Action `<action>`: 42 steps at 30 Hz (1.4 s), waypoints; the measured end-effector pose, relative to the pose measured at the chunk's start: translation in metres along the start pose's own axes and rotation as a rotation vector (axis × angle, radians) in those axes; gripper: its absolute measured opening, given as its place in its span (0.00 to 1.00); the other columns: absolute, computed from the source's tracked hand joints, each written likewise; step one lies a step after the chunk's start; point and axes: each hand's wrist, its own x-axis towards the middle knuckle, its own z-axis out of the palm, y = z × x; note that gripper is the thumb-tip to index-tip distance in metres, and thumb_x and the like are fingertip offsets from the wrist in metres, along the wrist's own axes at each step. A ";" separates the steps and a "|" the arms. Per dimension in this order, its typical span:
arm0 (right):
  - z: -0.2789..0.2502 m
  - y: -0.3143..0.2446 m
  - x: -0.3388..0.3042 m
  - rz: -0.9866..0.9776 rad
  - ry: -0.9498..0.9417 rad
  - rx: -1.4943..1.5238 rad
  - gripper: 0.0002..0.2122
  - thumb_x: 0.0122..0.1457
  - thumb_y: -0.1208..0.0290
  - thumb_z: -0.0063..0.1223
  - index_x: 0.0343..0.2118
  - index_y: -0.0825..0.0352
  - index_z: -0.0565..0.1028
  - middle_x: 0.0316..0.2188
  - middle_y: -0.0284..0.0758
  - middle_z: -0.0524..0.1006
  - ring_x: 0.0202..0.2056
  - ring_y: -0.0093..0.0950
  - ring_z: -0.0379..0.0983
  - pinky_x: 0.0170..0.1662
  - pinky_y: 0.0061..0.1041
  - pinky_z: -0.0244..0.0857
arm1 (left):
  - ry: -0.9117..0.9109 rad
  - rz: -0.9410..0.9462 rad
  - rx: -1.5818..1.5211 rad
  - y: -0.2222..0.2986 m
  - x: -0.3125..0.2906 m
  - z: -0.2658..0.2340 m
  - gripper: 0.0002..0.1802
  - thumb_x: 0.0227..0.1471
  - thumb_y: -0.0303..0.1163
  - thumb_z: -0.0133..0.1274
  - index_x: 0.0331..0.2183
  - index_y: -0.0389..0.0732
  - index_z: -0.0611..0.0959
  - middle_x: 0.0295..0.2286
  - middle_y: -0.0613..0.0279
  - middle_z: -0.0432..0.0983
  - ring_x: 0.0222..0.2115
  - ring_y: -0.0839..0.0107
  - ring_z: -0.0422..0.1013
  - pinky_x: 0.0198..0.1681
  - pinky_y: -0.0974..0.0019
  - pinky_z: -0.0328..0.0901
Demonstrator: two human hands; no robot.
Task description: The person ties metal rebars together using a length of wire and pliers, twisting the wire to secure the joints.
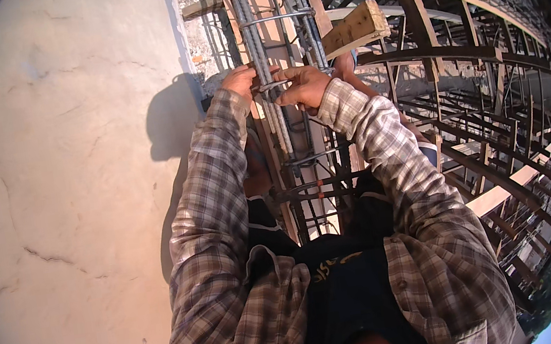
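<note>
A cage of steel reinforcing bars (249,26) runs away from me, with thin stirrups (277,17) crossing its long bars. My left hand (240,81) is at the left side of the paired bars, its fingers bent against them and partly hidden. From the right, my right hand (307,88) reaches across the cage. Its thumb and forefinger close around the end of a stirrup (271,86) where it meets the bars. Whether a thin tie wire is also between the fingers is too small to tell.
A cracked plastered wall (70,199) rises close on my left. Wooden boards (262,0) line the cage, and a timber block (355,28) juts out at its right. Beyond, timber supports (485,123) stand over a lower level. My bare foot (345,65) is beside the cage.
</note>
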 end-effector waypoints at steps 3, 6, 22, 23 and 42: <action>0.012 -0.011 0.001 -0.048 -0.024 0.012 0.28 0.47 0.74 0.62 0.53 0.72 0.69 0.25 0.34 0.77 0.18 0.17 0.65 0.20 0.19 0.58 | 0.042 0.085 -0.159 -0.013 0.001 -0.045 0.14 0.57 0.30 0.51 0.45 0.35 0.77 0.40 0.57 0.78 0.40 0.70 0.75 0.44 0.65 0.69; 0.008 0.007 0.004 -0.087 0.020 0.048 0.27 0.47 0.74 0.61 0.53 0.73 0.70 0.26 0.35 0.78 0.22 0.20 0.69 0.25 0.21 0.63 | 0.199 0.265 -0.156 -0.027 -0.033 -0.021 0.15 0.57 0.29 0.52 0.44 0.31 0.75 0.41 0.52 0.77 0.41 0.65 0.74 0.48 0.66 0.68; 0.015 0.025 0.013 -0.172 0.124 -0.017 0.20 0.55 0.76 0.50 0.52 0.70 0.70 0.21 0.28 0.73 0.19 0.15 0.64 0.20 0.15 0.54 | 0.337 0.672 -0.168 -0.059 -0.069 0.024 0.21 0.54 0.21 0.54 0.49 0.24 0.71 0.43 0.49 0.76 0.44 0.70 0.72 0.49 0.72 0.65; 0.014 0.022 0.011 -0.140 0.123 0.018 0.20 0.55 0.77 0.50 0.52 0.70 0.69 0.21 0.29 0.73 0.17 0.15 0.63 0.19 0.15 0.53 | 0.322 0.674 -0.217 -0.061 -0.066 0.020 0.20 0.54 0.21 0.54 0.48 0.24 0.72 0.43 0.49 0.76 0.44 0.71 0.72 0.48 0.72 0.65; 0.039 -0.106 -0.029 -0.428 0.018 -1.337 0.10 0.55 0.64 0.50 0.31 0.63 0.79 0.29 0.44 0.79 0.34 0.44 0.76 0.40 0.39 0.71 | 0.585 0.829 0.601 -0.050 -0.095 0.050 0.31 0.41 0.21 0.59 0.50 0.28 0.73 0.38 0.52 0.80 0.42 0.57 0.75 0.45 0.60 0.69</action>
